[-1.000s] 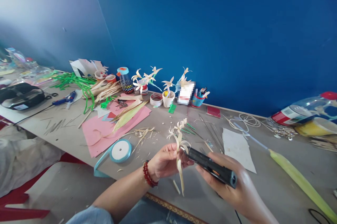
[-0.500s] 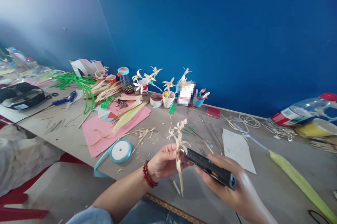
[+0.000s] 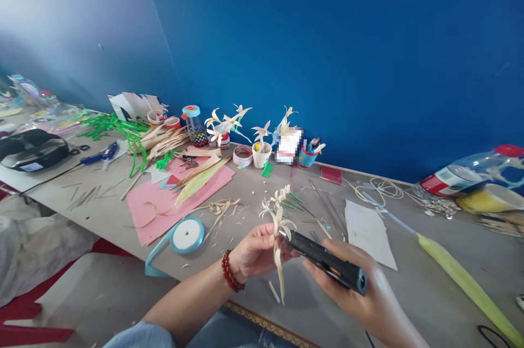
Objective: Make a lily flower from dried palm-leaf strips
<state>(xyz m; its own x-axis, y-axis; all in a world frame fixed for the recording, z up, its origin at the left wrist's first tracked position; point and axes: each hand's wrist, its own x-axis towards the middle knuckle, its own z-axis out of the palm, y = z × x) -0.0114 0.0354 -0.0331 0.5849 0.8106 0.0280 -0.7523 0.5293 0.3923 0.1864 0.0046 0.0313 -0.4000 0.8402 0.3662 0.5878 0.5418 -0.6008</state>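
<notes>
Between the fingers of my left hand (image 3: 254, 252) is a pale corn-husk flower (image 3: 279, 222), its curled petals up and one long strip hanging below. My right hand (image 3: 360, 288) is wrapped round a black hot glue gun (image 3: 327, 262). The gun's metal nozzle points left and meets the flower just under its petals; whether glue is coming out is too small to see. Just beyond the flower, several small cream blossoms with green stems (image 3: 286, 195) lie on the table.
A blue ribbon spool (image 3: 187, 235) and pink paper (image 3: 151, 217) lie to the left. Finished-looking husk flowers (image 3: 231, 121) stand at the back in front of the blue wall. White paper (image 3: 368, 233), a green husk (image 3: 466, 282) and a plastic bottle (image 3: 462, 173) are on the right.
Almost nothing differs. Both hands keep their places, with the glue gun's nozzle still against the flower; the view has shifted very slightly.
</notes>
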